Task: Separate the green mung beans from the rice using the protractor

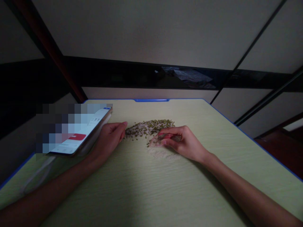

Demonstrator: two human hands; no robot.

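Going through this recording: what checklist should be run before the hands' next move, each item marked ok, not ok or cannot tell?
1. Right hand gripping the clear piece: ok.
2. Left hand empty: cannot tell; its fingers are curled closed by the pile's left end.
3. Pile all one kind: not ok; green bits and pale grains are mixed.
4. Green bits all gathered: not ok; some lie scattered around the pile.
5. Phone apart from the pile: ok.
6. Pile away from the table edges: ok.
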